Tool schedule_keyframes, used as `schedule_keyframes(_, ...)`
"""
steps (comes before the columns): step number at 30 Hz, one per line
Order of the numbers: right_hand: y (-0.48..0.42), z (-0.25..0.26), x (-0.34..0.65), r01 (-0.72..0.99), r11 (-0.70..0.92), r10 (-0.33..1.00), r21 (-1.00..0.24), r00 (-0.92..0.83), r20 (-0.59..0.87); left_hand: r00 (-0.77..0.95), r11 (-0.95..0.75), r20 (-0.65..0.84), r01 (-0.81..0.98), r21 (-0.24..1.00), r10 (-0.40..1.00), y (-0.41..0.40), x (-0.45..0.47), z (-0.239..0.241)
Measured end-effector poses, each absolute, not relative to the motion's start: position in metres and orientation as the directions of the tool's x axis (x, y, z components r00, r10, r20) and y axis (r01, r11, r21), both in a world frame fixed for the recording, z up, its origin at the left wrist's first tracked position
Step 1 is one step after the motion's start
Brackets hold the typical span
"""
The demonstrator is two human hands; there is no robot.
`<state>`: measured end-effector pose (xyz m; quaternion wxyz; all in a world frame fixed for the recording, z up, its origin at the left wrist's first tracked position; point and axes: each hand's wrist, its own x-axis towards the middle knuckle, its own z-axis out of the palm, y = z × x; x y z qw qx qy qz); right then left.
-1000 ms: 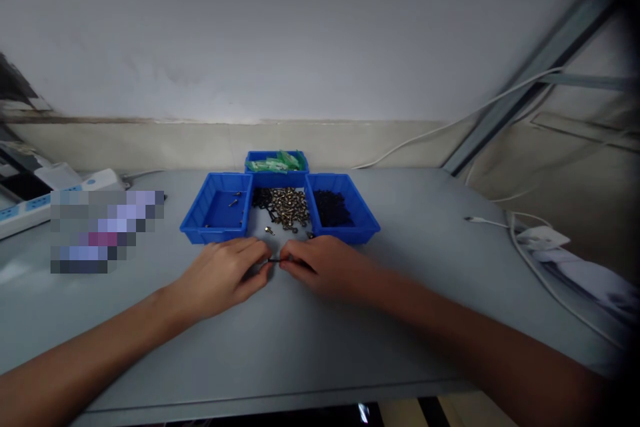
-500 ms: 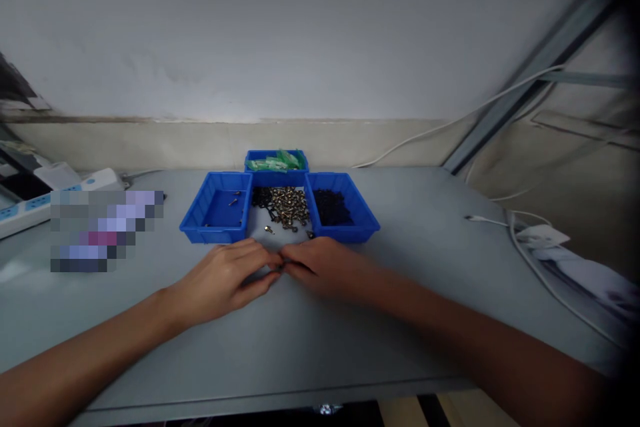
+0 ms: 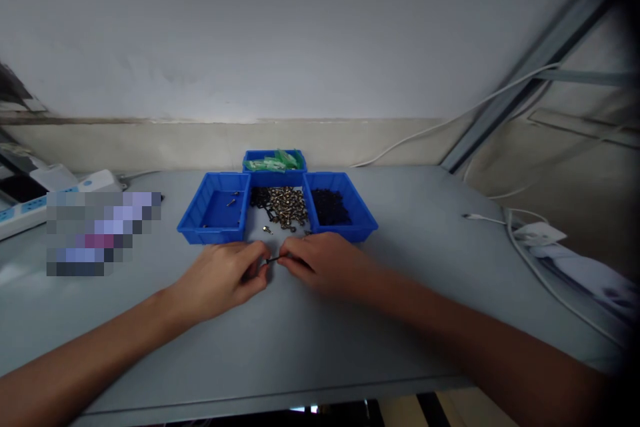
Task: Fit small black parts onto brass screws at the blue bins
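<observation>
Between my two hands runs a small thin dark piece [image 3: 273,259], perhaps a screw; its exact kind is too small to tell. My left hand [image 3: 225,278] pinches its left end between thumb and forefinger. The right end sits in the closed fingertips of my right hand [image 3: 325,263]. Just beyond the hands lies a heap of brassy screw-like metal parts [image 3: 287,205], with black parts [image 3: 260,198] at its left side. One loose brassy part [image 3: 267,230] rests nearer to me, apart from the heap.
A blue bin [image 3: 214,236] on the left holds a few small screws. The right blue bin [image 3: 357,235] contains many black parts. Behind the heap, another blue bin [image 3: 275,179] holds green plastic bags [image 3: 275,161]. A power strip [image 3: 37,205] and white cables [image 3: 530,260] lie at the sides.
My left hand has drawn slightly left, away from my right hand, so the thin dark piece now shows between them. The view has shifted slightly.
</observation>
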<state>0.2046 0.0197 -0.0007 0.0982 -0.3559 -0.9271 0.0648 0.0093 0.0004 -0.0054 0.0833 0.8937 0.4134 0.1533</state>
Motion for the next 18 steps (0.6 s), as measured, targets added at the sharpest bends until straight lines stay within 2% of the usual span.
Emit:
schedule_keyframes(4, 0.017, -0.0007, 0.2023, 0.589, 0.794, 0.608, -0.151, -0.775, 0.171, 0.632, -0.659, 0.189, 0.716, 0.229, 0.752, 0.0006, 0.0101, -0.0058)
schedule_keyframes(10, 0.0152, -0.0057, 0.2033, 0.54, 0.832, 0.555, -0.125, -0.804, 0.213, 0.667, -0.687, 0.167, 0.689, 0.232, 0.726, -0.0001, 0.0112, -0.0089)
schedule_keyframes(18, 0.0157, -0.0038, 0.2027, 0.562, 0.818, 0.575, -0.125, -0.794, 0.195, 0.668, -0.678, 0.141, 0.688, 0.257, 0.731, 0.0011, 0.0115, -0.0116)
